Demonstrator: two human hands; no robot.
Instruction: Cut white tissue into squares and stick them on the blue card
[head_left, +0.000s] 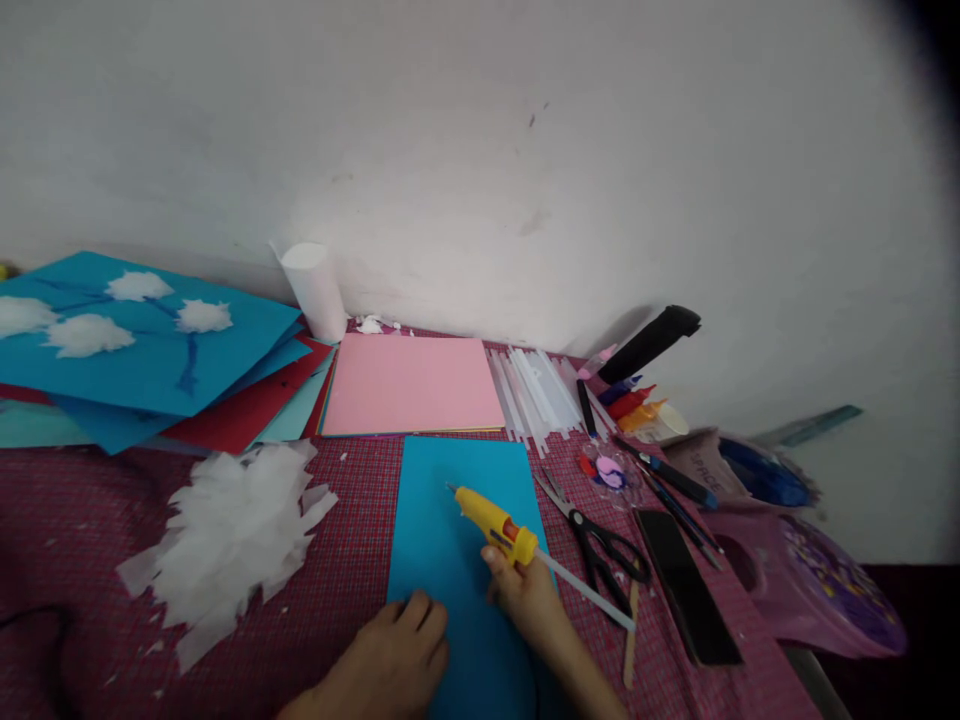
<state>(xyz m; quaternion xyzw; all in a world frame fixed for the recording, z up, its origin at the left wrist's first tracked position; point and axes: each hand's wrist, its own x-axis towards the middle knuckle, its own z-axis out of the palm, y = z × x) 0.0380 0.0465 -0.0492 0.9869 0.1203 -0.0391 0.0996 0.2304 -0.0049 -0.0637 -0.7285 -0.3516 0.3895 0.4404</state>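
My right hand [529, 598] is wrapped round the handle of a yellow hot glue gun [487, 520], whose nozzle points up and left over a blue sheet of card [466, 470]. A long clear glue stick [589, 592] juts from the back of the gun toward the lower right. My left hand [401, 655] lies on the left edge of the card with its fingers slightly bent and nothing visible in them. The near end of the card runs out of the picture. Left of it sits a heap of white paper pieces [240, 535].
Black scissors [600, 545], a wooden stick [631, 640] and a dark phone [686, 590] lie at right. Behind are pink paper [412, 385], glue sticks [536, 385] and paint tubes [630, 400]. Blue sheets with white tufts [150, 350] and a paper roll [319, 295] occupy the left.
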